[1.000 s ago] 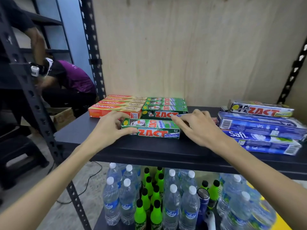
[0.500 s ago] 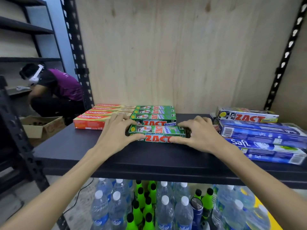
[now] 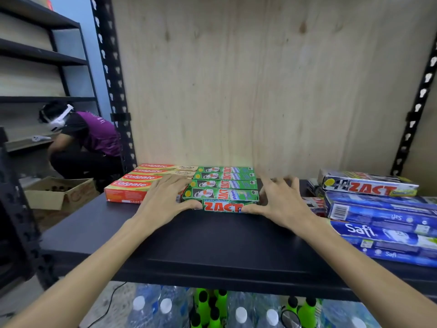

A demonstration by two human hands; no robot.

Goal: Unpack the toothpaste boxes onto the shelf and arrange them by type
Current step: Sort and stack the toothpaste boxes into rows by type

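A green Zact box (image 3: 222,197) lies at the front of a row of matching green Zact boxes (image 3: 224,176) on the black shelf (image 3: 212,242). My left hand (image 3: 163,200) rests flat at its left end, thumb along its front face. At the right end is my right hand (image 3: 281,204), fingers spread and thumb touching the front. Red Colgate boxes (image 3: 132,185) lie side by side directly left of the green row, partly under my left hand.
Blue Safi boxes (image 3: 383,230) are stacked at the shelf's right, with a silver Zact box (image 3: 366,185) on top. Water and green bottles (image 3: 241,313) fill the level below. A crouching person (image 3: 89,138) and a cardboard box (image 3: 59,192) are left of the rack post (image 3: 111,79).
Both hands slid the front green Zact box back until it sits against the green row. The right hand's fingers have spread out.
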